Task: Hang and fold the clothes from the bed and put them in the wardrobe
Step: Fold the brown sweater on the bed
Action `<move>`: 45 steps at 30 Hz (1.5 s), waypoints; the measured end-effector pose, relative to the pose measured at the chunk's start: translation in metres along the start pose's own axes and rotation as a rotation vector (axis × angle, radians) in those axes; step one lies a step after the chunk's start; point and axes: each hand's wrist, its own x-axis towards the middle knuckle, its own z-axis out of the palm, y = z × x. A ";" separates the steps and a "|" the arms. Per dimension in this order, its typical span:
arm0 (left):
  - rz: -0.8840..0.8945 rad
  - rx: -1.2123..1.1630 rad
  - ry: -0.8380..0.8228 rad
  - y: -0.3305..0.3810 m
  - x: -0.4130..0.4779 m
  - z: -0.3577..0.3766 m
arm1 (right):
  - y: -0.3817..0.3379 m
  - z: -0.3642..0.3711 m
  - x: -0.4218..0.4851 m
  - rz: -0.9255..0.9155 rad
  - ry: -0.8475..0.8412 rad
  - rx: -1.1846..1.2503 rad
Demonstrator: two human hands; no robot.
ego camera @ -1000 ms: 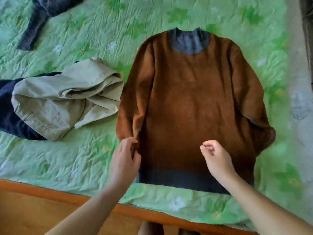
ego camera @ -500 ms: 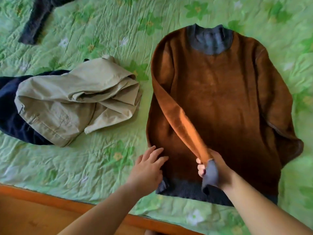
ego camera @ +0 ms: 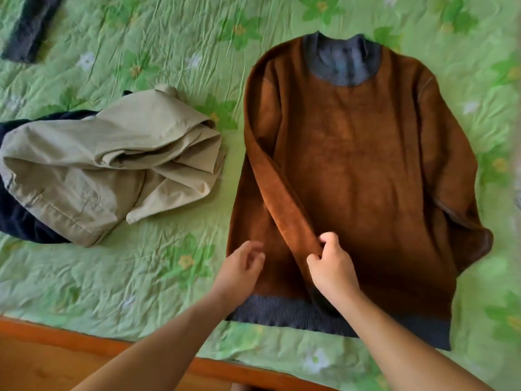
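Observation:
A brown sweater point(ego camera: 366, 165) with grey collar and grey hem lies flat on the green floral bedspread point(ego camera: 141, 277). Its left sleeve point(ego camera: 270, 187) runs diagonally across the body toward the hem. My right hand point(ego camera: 329, 266) pinches that sleeve near its cuff end, over the sweater's lower middle. My left hand point(ego camera: 242, 266) hovers with loosely curled fingers just above the sweater's lower left edge, holding nothing. The right sleeve lies folded along the sweater's right side.
Crumpled beige trousers point(ego camera: 112, 165) lie left of the sweater on top of a dark navy garment point(ego camera: 17, 218). Another dark garment point(ego camera: 28, 32) sits at the top left. The bed's orange wooden edge point(ego camera: 84, 342) runs along the bottom.
My right hand took the left sleeve and drew it diagonally over the sweater's body, then laid it lower. My left hand let go of the sleeve and lifted off the cloth.

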 end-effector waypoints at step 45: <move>-0.250 -0.772 0.323 0.113 0.227 -0.037 | -0.173 -0.146 0.317 0.020 0.011 0.561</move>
